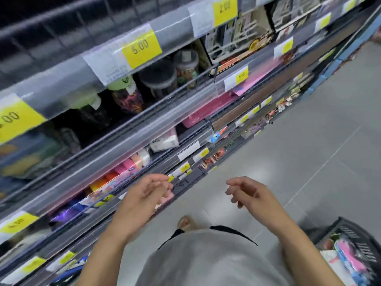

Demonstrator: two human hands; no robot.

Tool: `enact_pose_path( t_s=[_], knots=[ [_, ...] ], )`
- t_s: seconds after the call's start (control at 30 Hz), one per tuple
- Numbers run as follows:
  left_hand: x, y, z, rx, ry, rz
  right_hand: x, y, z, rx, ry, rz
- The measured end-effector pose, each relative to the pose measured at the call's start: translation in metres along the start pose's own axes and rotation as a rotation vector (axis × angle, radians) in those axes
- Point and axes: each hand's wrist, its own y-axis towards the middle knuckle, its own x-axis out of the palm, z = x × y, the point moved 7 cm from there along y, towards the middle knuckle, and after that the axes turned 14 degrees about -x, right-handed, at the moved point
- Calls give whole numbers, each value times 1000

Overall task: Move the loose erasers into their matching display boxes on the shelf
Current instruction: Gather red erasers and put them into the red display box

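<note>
Both hands hang loosely curled and hold nothing, the left hand [144, 195] in front of the shelf [127, 129] edge just beside the coloured erasers [123, 170] in their display box [107, 189], the right hand [246, 191] over the floor [309, 141]

Dark metal wire shelves [165, 104], glossy clear plastic price rails [115, 162] with yellow paper labels [142, 48], smooth matt grey floor tiles [309, 141], black plastic basket [354, 230], grey cloth shirt [206, 259]
</note>
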Motion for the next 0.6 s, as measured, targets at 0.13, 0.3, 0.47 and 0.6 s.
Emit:
enact_pose_path(
  t_s=[0.13,0.3,0.47,0.6],
  knots=[
    [-33,-35,79,211,-50,119,18,53,-74,-234,-17,-165],
    [-56,-109,162,562,-27,349,36,95,-185,-540,-67,-362],
    [-75,-163,218,834,117,836,49,105,-290,-802,-87,-541],
    [-86,-157,259,824,472,1103,43,116,-361,-1042,-125,-494]
  ],
)
